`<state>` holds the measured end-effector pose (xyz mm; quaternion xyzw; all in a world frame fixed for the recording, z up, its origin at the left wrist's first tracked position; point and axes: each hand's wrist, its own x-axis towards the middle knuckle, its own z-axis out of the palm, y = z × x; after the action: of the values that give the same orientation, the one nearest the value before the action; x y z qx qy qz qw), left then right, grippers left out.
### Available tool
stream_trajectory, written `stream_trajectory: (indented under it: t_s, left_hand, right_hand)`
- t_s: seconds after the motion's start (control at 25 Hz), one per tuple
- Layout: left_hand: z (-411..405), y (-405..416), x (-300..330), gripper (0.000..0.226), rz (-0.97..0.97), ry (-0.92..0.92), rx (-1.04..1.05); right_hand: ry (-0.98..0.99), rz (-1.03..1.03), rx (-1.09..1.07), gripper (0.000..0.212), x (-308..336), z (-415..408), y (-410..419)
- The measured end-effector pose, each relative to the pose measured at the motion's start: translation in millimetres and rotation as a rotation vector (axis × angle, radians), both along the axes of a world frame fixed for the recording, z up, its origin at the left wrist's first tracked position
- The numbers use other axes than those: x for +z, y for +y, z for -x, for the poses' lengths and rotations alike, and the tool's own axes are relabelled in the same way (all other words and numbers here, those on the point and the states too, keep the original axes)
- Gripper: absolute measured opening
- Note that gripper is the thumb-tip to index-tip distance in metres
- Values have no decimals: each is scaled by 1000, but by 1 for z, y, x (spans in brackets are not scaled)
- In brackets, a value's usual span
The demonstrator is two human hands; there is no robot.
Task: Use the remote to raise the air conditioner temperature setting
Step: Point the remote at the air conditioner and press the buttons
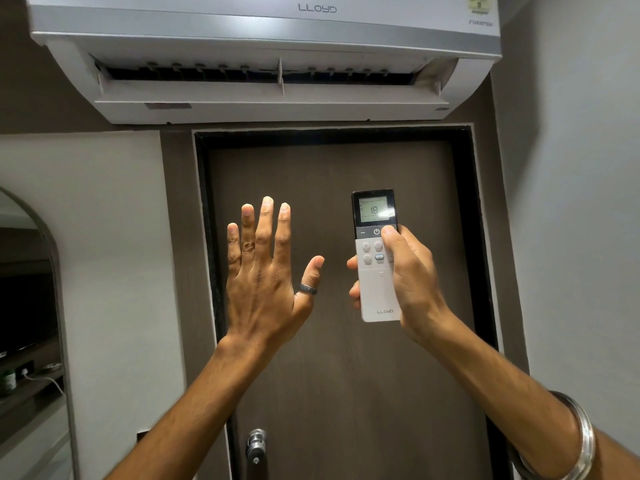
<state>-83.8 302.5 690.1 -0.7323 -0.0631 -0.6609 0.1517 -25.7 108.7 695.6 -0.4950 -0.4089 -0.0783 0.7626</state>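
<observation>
A white wall-mounted air conditioner (263, 46) hangs above the door, its flap open. My right hand (412, 282) holds a white remote (377, 292) upright, pointed up toward the unit. The remote's screen reads 18. My right thumb rests on the dark strip just right of the power button, under the screen. My left hand (263, 278) is raised to the left of the remote, fingers spread, holding nothing, with a dark ring on the thumb.
A dark brown door (339, 375) with a metal handle (255, 445) is straight ahead, behind both hands. An arched mirror (31, 306) is at the left. A grey wall (581, 237) stands close on the right.
</observation>
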Motion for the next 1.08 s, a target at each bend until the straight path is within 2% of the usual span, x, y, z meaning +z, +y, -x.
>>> stream_trajectory:
  t_s: [1.08]
  left_hand:
    - [7,-6,-2,82,10,30,-31]
  right_hand:
    - [-43,-8,-8,20,-1,-1,4]
